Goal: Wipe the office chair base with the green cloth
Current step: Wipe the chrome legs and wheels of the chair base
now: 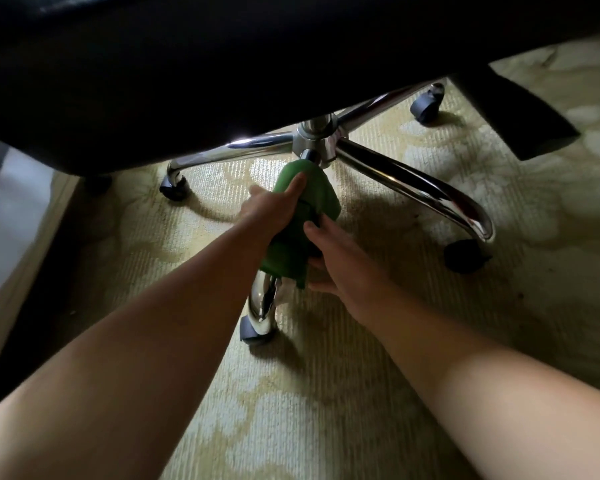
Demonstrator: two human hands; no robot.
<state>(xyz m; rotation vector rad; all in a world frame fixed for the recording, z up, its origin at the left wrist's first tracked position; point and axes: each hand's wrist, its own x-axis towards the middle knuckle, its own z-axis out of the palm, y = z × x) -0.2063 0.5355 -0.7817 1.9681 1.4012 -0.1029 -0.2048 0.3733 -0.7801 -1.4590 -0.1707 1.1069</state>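
Clamped round the green cloth (288, 251) with the left grip (274, 209), pinched lower down with the right grip (329, 261), wrapped over the nearest leg of the office chair base (317, 143). Risk of rolling on the castor (252, 329) under a hard shove, and of bunched fabric skipping the underside.

The cloth (293, 244) lies on the chair base leg (262, 299), between left hand (274, 206) and right hand (333, 258).
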